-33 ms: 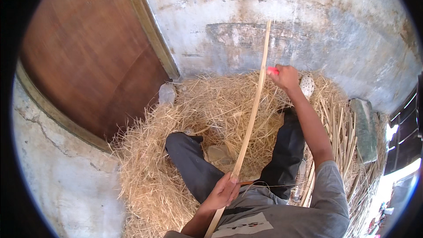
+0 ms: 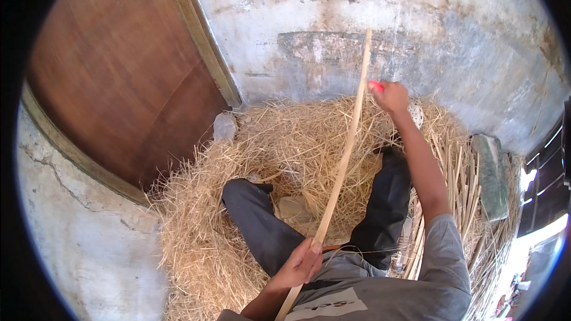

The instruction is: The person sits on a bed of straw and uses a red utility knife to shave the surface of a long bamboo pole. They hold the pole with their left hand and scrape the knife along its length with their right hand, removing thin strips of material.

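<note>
Grips a long pale strip (image 2: 342,169) in the left hand (image 2: 302,260), with fingers closed on its near part. Slants it away between the legs of dark trousers (image 2: 262,214), over loose straw (image 2: 279,131), to a far end before the stained wall (image 2: 309,0). Clasps a small red thing (image 2: 376,86) in the right hand (image 2: 392,97), well apart from the left and just beside the strip; cannot tell about contact. Has just shifted the right hand slightly farther out, tilting the far end rightward. Suggests a short pass along the strip, with the left hand as anchor.
</note>
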`<action>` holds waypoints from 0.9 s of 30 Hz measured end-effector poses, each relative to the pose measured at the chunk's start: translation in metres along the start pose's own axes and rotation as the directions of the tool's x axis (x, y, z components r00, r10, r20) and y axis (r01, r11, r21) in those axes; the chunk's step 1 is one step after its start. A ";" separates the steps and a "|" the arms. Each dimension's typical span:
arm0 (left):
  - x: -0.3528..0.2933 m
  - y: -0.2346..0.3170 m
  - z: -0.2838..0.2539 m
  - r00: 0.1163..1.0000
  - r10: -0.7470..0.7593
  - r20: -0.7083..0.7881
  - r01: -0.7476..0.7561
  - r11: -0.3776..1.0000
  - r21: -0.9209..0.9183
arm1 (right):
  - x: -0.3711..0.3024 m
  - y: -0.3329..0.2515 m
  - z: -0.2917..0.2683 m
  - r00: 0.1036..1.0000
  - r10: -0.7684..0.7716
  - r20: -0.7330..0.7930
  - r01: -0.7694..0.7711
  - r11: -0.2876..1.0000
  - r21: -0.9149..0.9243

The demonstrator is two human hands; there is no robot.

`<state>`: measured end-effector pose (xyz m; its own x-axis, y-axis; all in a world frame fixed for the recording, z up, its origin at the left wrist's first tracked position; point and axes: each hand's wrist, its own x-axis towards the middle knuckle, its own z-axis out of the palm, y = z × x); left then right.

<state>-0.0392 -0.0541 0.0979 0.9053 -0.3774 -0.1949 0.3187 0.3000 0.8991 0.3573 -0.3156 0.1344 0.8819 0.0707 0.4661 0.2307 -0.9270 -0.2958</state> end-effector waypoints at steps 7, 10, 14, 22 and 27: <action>-0.019 0.000 0.011 0.999 -0.034 0.041 0.030 0.995 0.096 | 0.045 0.060 -0.026 0.977 0.194 -0.088 -0.205 0.967 -0.149; -0.023 -0.008 0.010 0.997 -0.021 0.080 0.013 0.995 0.100 | 0.052 0.072 -0.037 0.973 0.219 -0.076 -0.231 0.948 -0.219; -0.017 -0.001 0.011 0.997 -0.034 0.063 0.030 0.997 0.070 | 0.049 0.068 -0.046 0.962 0.272 -0.003 -0.266 0.938 -0.222; -0.004 -0.018 -0.010 1.000 -0.010 -0.017 0.011 0.998 0.057 | 0.028 0.094 0.047 0.837 0.424 0.347 -0.519 0.817 0.253; 0.006 -0.003 -0.042 0.960 0.118 -0.256 -0.103 0.992 0.068 | -0.131 -0.018 0.077 0.903 0.127 0.411 -0.333 0.812 0.480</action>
<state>-0.0225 -0.0205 0.0779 0.9780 -0.1029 -0.1816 0.2035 0.2769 0.9391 0.2691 -0.2801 0.0145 0.9944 0.0979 0.0402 0.0911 -0.5989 -0.7957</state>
